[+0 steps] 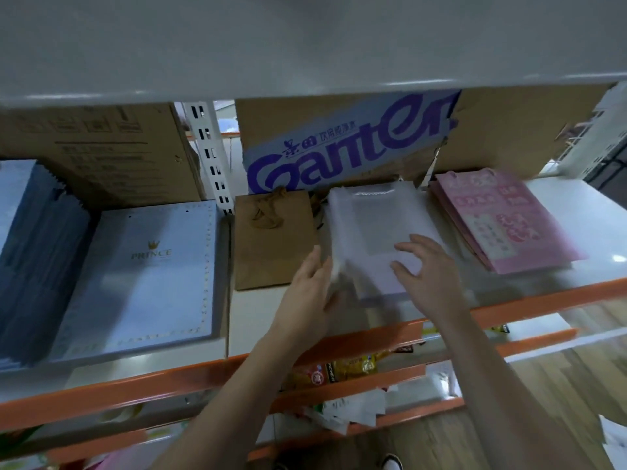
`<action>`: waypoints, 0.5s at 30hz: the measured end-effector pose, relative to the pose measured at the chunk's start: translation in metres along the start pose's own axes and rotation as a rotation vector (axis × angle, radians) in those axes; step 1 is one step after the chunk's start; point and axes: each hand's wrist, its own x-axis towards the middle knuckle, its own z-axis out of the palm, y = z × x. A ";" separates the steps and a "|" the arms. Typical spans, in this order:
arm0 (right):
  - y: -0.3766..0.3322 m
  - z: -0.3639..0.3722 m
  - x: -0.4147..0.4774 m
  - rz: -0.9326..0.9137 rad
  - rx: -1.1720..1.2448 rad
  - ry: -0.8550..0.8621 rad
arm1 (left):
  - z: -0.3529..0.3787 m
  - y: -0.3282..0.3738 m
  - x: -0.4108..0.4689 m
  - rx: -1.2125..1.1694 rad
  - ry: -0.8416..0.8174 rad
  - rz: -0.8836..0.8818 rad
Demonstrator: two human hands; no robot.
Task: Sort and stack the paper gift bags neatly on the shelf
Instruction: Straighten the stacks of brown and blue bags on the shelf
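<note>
Currently brackets the white bag stack (369, 218), lying lengthwise near-to-far, with straight-fingered left hand (305, 290) at its near-left edge and spread right hand (427, 269) flat on top.

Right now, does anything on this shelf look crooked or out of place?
Yes. The white bag stack in the middle lies twisted, lower layers fanned out of line; the left hand touches its edge, the right hand rests on top. The brown bag beside it has crumpled handles.
</note>
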 end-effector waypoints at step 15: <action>0.093 -0.046 0.014 -0.156 -0.069 -0.412 | 0.059 0.075 0.018 0.004 0.044 -0.342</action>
